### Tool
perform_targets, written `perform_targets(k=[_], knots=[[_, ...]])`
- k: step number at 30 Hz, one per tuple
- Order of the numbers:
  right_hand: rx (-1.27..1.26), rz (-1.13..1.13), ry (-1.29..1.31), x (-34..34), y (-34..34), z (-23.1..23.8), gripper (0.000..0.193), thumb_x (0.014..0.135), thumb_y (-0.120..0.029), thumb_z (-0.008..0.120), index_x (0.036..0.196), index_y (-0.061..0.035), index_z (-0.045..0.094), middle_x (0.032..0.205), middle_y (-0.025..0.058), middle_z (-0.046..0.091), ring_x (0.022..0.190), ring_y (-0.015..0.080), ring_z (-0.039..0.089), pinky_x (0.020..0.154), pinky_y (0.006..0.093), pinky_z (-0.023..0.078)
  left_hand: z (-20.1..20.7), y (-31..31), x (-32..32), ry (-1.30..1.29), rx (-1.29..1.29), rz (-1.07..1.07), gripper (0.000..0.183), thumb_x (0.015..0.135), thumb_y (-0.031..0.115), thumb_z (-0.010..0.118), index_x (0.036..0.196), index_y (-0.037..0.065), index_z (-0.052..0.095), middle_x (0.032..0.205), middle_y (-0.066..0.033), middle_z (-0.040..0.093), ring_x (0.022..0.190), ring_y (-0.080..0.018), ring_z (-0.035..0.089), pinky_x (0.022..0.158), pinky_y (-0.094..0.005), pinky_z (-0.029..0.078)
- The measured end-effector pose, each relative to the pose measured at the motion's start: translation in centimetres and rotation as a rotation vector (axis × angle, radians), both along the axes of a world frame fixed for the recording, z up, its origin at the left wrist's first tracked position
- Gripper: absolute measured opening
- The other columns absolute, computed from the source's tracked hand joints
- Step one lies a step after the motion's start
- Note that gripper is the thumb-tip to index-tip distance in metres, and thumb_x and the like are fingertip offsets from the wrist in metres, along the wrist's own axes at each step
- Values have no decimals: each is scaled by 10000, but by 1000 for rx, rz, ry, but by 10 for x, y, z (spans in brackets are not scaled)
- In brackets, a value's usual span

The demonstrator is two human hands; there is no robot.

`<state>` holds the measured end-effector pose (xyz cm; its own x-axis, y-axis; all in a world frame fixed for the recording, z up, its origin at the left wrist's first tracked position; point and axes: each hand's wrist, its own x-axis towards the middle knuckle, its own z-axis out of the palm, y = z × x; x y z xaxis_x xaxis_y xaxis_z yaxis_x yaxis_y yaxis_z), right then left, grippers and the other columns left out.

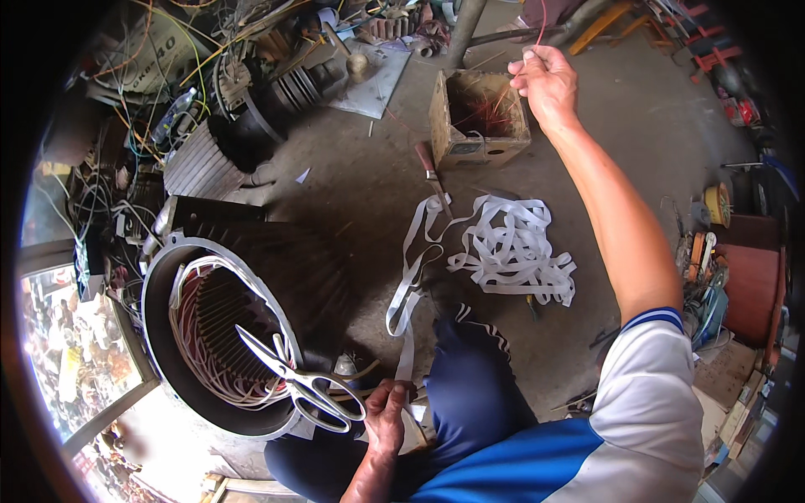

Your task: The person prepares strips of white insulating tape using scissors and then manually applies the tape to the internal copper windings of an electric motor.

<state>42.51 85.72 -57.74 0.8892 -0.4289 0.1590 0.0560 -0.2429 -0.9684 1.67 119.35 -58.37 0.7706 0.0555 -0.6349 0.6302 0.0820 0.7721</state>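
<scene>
My right hand (547,88) is stretched out far ahead, fingers pinched on a thin red wire (543,23) that rises past the top edge. Just below it stands an open worn box (480,151) with tangled red wire inside. Close to my lap, my left hand (386,417) is closed on the end of a white cloth tape (406,359). The tape runs forward to a loose heap (516,251) on the floor. Left of that hand, steel scissors (312,392), blades apart, rest on the rim of a round motor housing (156,314). White-wrapped windings (205,360) line its inside.
A wooden-handled knife (426,159) lies between box and tape. Dark machine parts (293,92) and tangled cables (109,201) crowd the left. A metal plate (381,84) carries a mallet-like tool. Along the right are a yellow spool (717,204) and a reddish-brown box (746,281).
</scene>
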Motion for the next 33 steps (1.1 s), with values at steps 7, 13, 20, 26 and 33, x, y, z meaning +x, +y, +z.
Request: perform_targets(k=[7,13,20,26,33], knots=[[440,127,-50,-105,-1,67,154,1052,-138,577,1133,-13,616,816,66,680,584,96,574,517,235,453,27,-5,-17,-212,85,-70,245,1028,187,636,1015,-42,723,907,-48,655,817,-121,596,762,-267,476],[488,298,29,-219,26,115,161,1047,-162,583,1119,-23,622,790,52,665,565,78,547,495,227,445,85,-21,-32,-638,439,-1,221,1012,87,577,1134,-53,697,960,-86,625,876,-153,589,776,-261,452],[498,537,124,-358,89,146,111,1067,-133,548,1120,-39,575,808,80,698,572,87,625,515,221,512,152,-31,-54,-975,684,-136,379,940,50,638,1294,-80,598,1034,-234,583,860,-333,598,744,-380,507],[551,659,141,-423,127,160,80,1059,-107,564,1073,-35,597,863,75,719,706,84,655,647,237,563,155,-66,-80,-788,432,-38,199,976,147,724,867,0,646,626,-70,585,520,-134,506,507,-302,418],[500,622,-41,-400,108,184,83,1055,-112,571,1061,-35,603,819,76,705,683,92,637,627,230,529,163,-46,-117,-903,386,-115,163,936,87,736,820,1,661,621,-88,573,521,-195,533,517,-319,425]])
